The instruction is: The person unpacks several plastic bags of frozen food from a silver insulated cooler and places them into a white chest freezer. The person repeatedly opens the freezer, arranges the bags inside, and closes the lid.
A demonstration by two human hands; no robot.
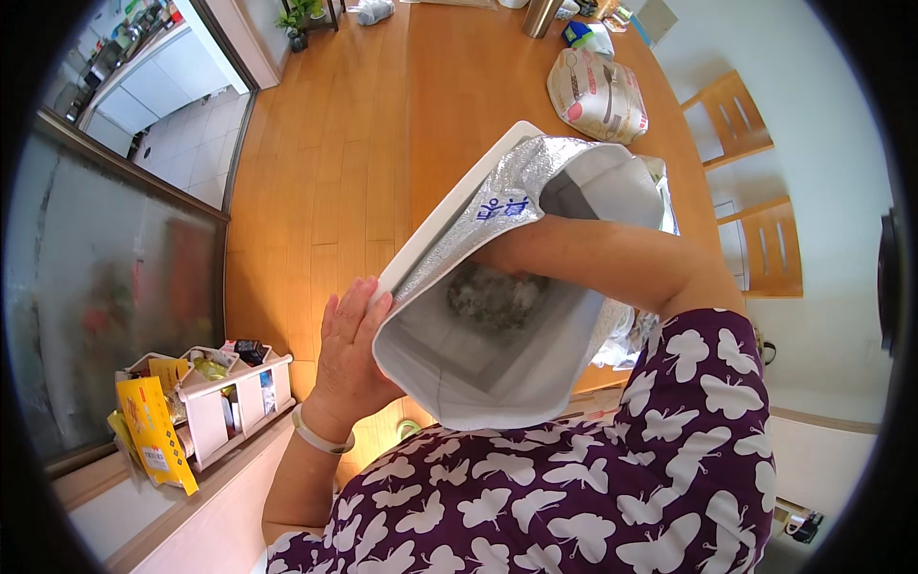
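Observation:
A silver foil insulated bag (pixel 527 168) with a grey-white lining and blue writing stands wide at the mouth in front of my body. My left hand (pixel 357 344) presses on the bag's left rim and the edge of a white rectangular container (pixel 437 204) beside it; its thumb is hidden behind the bag. My right hand (pixel 505 262) reaches deep inside, with its fingers mostly hidden. Near it, at the bottom, lies a whitish and dark, frosty-looking mass (pixel 495 295), too hazy to name. What my right hand touches is hidden.
On the wooden table (pixel 473 79) stand a patterned fabric bag (pixel 599 97) and a steel tumbler (pixel 541 16). Clear plastic packaging (pixel 620 344) lies right of the foil bag. Wooden chairs (pixel 771 247) line the right side. A white storage rack (pixel 215 409) with packets stands lower left.

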